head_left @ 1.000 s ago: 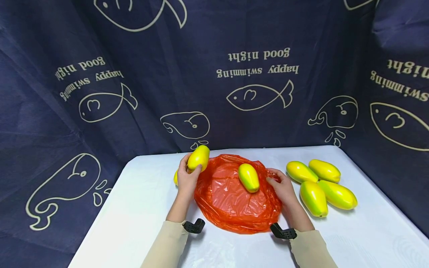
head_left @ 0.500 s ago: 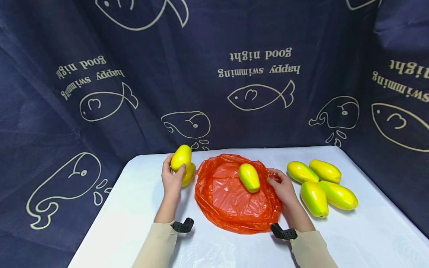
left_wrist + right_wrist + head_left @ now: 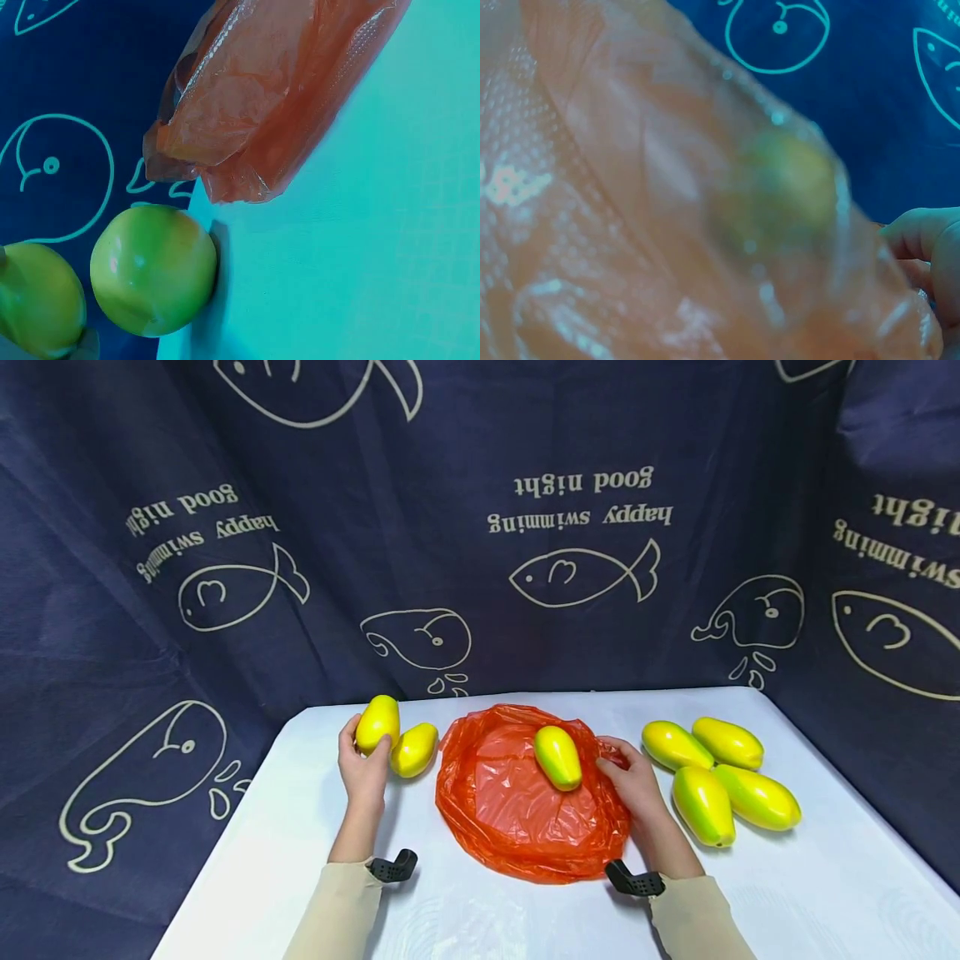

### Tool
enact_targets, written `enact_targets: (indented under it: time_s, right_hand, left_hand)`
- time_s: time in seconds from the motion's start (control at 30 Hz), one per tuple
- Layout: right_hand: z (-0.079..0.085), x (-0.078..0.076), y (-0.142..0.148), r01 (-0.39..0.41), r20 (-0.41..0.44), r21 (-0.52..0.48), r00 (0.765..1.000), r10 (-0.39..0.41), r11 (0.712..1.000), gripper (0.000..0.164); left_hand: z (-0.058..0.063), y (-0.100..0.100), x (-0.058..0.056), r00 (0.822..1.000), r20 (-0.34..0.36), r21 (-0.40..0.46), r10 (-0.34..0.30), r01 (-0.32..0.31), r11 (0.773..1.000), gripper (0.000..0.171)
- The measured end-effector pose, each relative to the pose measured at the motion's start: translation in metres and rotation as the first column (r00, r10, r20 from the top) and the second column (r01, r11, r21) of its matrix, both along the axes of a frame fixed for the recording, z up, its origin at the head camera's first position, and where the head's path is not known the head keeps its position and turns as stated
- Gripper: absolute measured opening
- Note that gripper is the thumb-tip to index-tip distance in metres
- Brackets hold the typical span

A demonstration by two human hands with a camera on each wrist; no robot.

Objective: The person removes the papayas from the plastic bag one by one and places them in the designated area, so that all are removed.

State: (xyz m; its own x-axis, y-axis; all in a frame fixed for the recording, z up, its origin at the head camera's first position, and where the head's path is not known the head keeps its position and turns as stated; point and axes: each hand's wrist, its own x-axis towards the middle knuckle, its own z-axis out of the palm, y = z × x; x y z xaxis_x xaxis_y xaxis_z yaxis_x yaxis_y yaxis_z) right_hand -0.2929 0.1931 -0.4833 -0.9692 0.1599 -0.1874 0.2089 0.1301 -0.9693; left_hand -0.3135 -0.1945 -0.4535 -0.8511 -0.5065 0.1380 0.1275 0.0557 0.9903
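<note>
My left hand (image 3: 363, 770) grips a yellow mango (image 3: 378, 724) at the far left of the table, fingers and thumb around its lower part. A second mango (image 3: 415, 750) lies just right of it; in the left wrist view the loose mango (image 3: 154, 270) sits beside the held mango (image 3: 39, 301). A red plastic bag (image 3: 510, 785) is spread open mid-table, with one yellow-green mango (image 3: 558, 758) inside. On the bag's right side, my right hand (image 3: 637, 783) pinches its rim. Through the bag film, the right wrist view shows a blurred mango (image 3: 791, 187).
To the right of the right hand, several yellow-green mangoes (image 3: 703, 806) lie grouped on the white table (image 3: 480, 918). Behind the table's far edge hangs a dark blue curtain (image 3: 450, 527) printed with fish and whales.
My left hand has carried its mango leftward, away from the bag's left rim, and slightly down, uncovering the loose mango. The right hand stays at the bag's rim.
</note>
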Motion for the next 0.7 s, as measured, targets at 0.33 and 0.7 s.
enact_targets:
  time_s: [0.33,0.7]
  right_hand:
    - [-0.001,0.001,-0.001,0.009,0.011,0.012,1.000,-0.010,1.000,0.048]
    - [0.001,0.000,0.000,0.005,0.002,0.012,1.000,-0.005,1.000,0.048]
  left_hand:
    - [-0.012,-0.006,0.000,0.998,0.060,0.058,0.032,-0.035,0.998,0.066]
    - [-0.024,-0.012,0.002,0.992,0.111,0.045,0.056,-0.061,0.997,0.067]
